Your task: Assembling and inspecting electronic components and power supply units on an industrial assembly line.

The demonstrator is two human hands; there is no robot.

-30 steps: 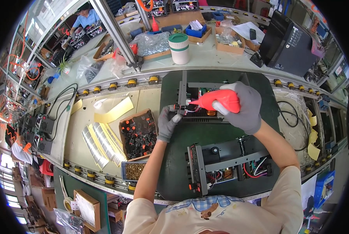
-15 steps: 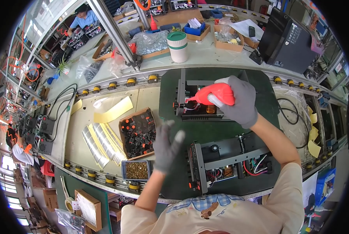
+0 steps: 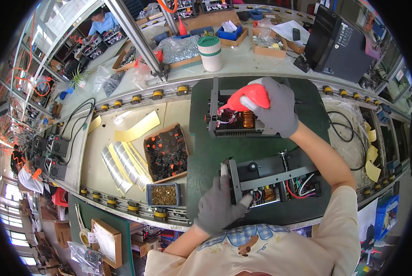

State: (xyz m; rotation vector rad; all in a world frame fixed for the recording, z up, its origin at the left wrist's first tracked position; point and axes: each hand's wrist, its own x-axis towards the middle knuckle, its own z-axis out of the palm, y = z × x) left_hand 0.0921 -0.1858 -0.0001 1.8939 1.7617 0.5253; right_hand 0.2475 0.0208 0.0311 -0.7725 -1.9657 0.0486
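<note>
My right hand (image 3: 279,108), in a grey glove, is closed around a red squeeze bottle (image 3: 252,97). Its thin nozzle points left, at the inside of the far machine's front panel. That far open-cased electrical machine (image 3: 247,134) shows a copper coil and wires; the hand hides part of it. At the near open-cased electrical machine (image 3: 272,178), my gloved left hand (image 3: 219,206) grips the left end panel, fingers along its outer face and thumb at the inner side. Red, white and purple wires show inside this machine. Both machines lie on a dark green board (image 3: 206,152).
Left of the board are a carton of black-and-orange parts (image 3: 165,152), a blue tray of small brass-coloured pieces (image 3: 163,195) and silver-and-yellow strips (image 3: 125,165). Roller rails (image 3: 132,206) edge the line. Beyond stand a white cup with green lid (image 3: 209,54) and a black case (image 3: 337,48).
My left hand has moved down and right from beside the parts carton onto the near machine's end panel. The right hand, with the bottle, has shifted slightly up and left.
</note>
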